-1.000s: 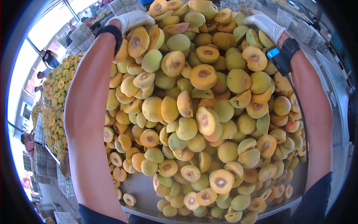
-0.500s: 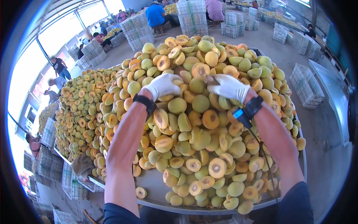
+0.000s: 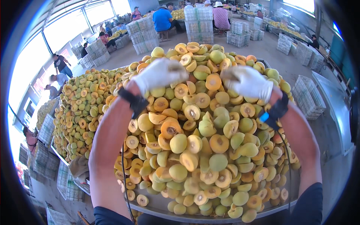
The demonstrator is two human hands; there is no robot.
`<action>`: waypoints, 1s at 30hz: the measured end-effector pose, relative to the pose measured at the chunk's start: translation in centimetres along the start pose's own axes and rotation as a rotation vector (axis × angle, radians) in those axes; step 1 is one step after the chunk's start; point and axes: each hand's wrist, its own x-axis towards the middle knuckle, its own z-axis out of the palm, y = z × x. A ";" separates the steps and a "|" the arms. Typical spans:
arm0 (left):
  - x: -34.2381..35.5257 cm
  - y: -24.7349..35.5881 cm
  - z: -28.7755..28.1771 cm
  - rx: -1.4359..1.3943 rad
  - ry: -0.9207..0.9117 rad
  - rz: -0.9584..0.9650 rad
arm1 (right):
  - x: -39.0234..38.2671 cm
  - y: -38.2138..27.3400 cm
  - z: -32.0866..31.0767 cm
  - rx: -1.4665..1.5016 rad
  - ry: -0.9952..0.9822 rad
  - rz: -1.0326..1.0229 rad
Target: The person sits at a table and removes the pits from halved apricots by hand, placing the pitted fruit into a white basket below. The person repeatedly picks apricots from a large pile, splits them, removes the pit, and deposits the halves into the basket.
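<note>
A large heap of halved yellow-green peaches (image 3: 191,112) covers the metal table in front of me. Some halves lie cut side up, showing orange flesh with a pit or a hollow. My left hand (image 3: 161,75), in a white glove with soiled fingertips, is over the upper left of the heap. Level with it on the right is my right hand (image 3: 249,81), gloved alike. Both are smeared by motion, so their fingers cannot be read, and no fruit shows clearly in either. Below the hands several halves look blurred, such as one peach half (image 3: 188,160).
The metal table (image 3: 157,210) has a raised front rim. Another peach heap (image 3: 80,105) adjoins on the left. A white plastic crate (image 3: 308,97) stands at right, and stacked crates (image 3: 199,25) stand behind. Seated people, one in a blue shirt (image 3: 162,19), work farther back.
My hands have come up off the peaches and moved apart, left hand leftward, right hand rightward. Peaches in the middle have slid toward me and cover more of the table front.
</note>
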 end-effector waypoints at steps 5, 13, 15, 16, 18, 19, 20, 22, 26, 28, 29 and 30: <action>9.8 -8.6 -5.1 0.064 0.413 -0.246 | 12.5 7.1 -2.7 -0.068 0.045 0.136; 16.6 -10.4 4.6 0.311 0.293 -0.368 | 15.7 13.5 1.4 -0.233 -0.025 0.156; 16.7 -10.8 4.4 0.250 0.306 -0.362 | 16.0 14.0 1.7 -0.298 -0.017 0.067; 16.6 -10.7 4.3 0.254 0.264 -0.330 | 16.0 13.8 1.7 -0.273 -0.036 0.056; 16.3 -10.4 4.2 0.264 0.181 -0.268 | 15.7 13.0 1.8 -0.223 -0.075 0.032; 16.0 -9.1 5.2 0.324 0.150 -0.281 | 15.0 12.8 2.0 -0.257 -0.076 0.092; 15.4 -8.8 5.1 0.502 0.129 -0.272 | 14.8 11.5 2.2 -0.295 -0.075 0.130; 14.4 -7.2 5.3 0.616 0.060 -0.224 | 13.9 10.2 2.1 -0.279 -0.064 0.141; 13.1 -6.7 7.8 -0.189 -0.047 -0.144 | 13.2 12.4 2.9 -0.194 -0.044 -0.038; 11.5 -7.8 9.2 -0.271 -0.026 -0.109 | 13.3 11.7 2.5 -0.324 -0.256 -0.110; 10.9 -7.4 9.9 -0.344 -0.041 -0.090 | 12.8 11.9 2.8 -0.341 -0.211 -0.297; 10.5 -7.0 10.0 -0.455 -0.100 -0.098 | 12.1 12.0 3.1 -0.243 -0.203 -0.183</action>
